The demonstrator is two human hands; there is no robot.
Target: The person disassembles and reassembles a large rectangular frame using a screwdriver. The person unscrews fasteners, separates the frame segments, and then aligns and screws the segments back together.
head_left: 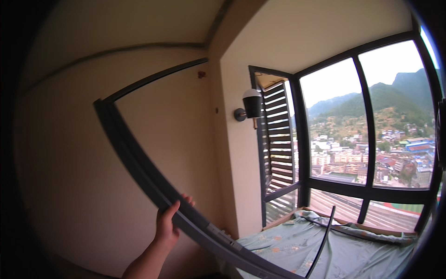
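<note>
My left hand (168, 222) is closed around a long dark grey frame (148, 183), its thumb on the near face and its fingertips curling round the far edge. This looks like a window sash frame or screen frame. The long rail slants from upper left to lower right. From its upper end a thin bar (158, 79) reaches right, and another thin bar (320, 242) rises from its lower end. No pane or mesh can be made out between the bars. A light-coloured fitting (223, 236) sits in the rail below my hand. My right hand is out of view.
A wall lamp (252, 103) with a dark shade juts out beside an open louvred window (278, 135). Large dark-framed windows (334, 125) fill the right side. Pale green patterned cloth (283, 246) covers the bay ledge below. A plain wall (176, 121) stands behind the held frame.
</note>
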